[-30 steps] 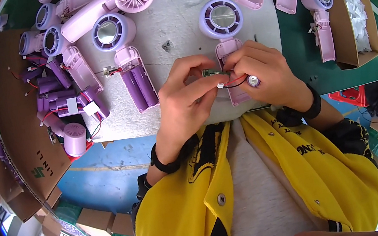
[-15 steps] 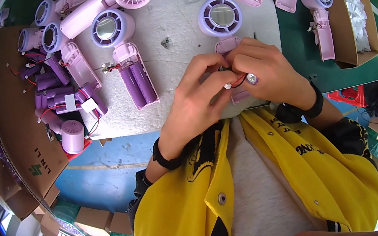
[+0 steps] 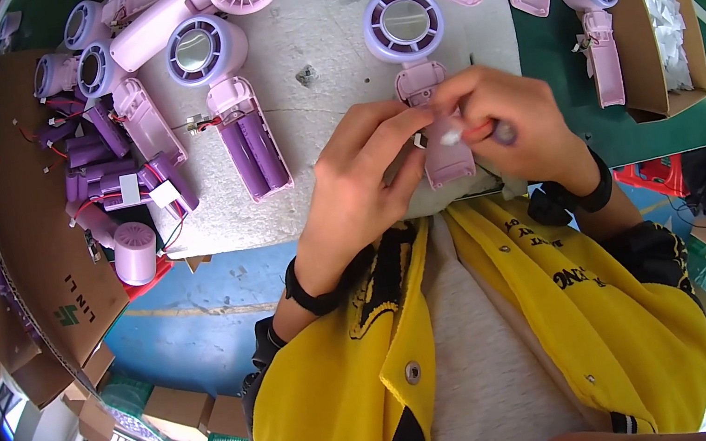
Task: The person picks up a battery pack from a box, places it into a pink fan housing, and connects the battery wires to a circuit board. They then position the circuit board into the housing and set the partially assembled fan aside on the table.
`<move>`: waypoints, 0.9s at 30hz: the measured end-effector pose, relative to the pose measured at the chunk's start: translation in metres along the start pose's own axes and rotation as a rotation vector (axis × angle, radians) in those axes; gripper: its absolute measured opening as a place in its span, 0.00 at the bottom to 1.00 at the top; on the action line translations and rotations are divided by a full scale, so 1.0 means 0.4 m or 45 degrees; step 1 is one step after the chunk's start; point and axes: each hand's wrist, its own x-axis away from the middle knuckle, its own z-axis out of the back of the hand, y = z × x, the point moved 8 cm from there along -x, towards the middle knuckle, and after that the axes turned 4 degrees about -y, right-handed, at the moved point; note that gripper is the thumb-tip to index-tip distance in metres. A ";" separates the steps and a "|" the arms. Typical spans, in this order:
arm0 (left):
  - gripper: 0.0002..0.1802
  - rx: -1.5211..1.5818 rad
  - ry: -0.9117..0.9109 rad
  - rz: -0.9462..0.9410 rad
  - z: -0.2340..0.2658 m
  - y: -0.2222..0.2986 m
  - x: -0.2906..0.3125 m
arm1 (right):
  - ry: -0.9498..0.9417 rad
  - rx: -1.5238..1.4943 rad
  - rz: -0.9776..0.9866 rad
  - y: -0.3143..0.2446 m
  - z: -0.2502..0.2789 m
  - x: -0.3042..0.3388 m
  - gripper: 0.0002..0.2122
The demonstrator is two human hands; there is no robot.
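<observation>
the right hand [image 3: 519, 117] has drawn a little away to the right, and with it the white plug [image 3: 451, 138], the short red wire [image 3: 479, 131] and the battery [image 3: 504, 134], whose blurred end shows in the curled palm. that hand is closed round the battery, thumb and forefinger bent in near the handle. the left hand [image 3: 361, 160] is half curled, its fingertips at the upper part of the handle [image 3: 450, 167]; a small pale piece [image 3: 420, 141] shows beside them, but i cannot tell whether it is gripped. the fan [image 3: 404, 24] lies face up on the white foam board [image 3: 298, 3], straight ahead of the person, its handle between the hands. more of the handle's bare inside is now in view, so the battery seems not yet seated; by contrast, the neighbouring fan [image 3: 202, 50] to the left has two purple batteries [image 3: 255, 157] lying in its handle.
</observation>
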 end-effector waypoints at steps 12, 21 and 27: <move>0.20 0.107 -0.193 0.214 -0.013 -0.019 -0.004 | 0.095 -0.080 -0.230 0.043 0.003 0.010 0.07; 0.14 1.052 -0.075 0.544 -0.026 -0.094 0.019 | 0.069 0.085 -0.123 0.017 0.006 -0.002 0.06; 0.13 0.947 -0.095 0.507 -0.029 -0.094 0.008 | 0.027 0.209 -0.018 -0.006 0.003 -0.013 0.05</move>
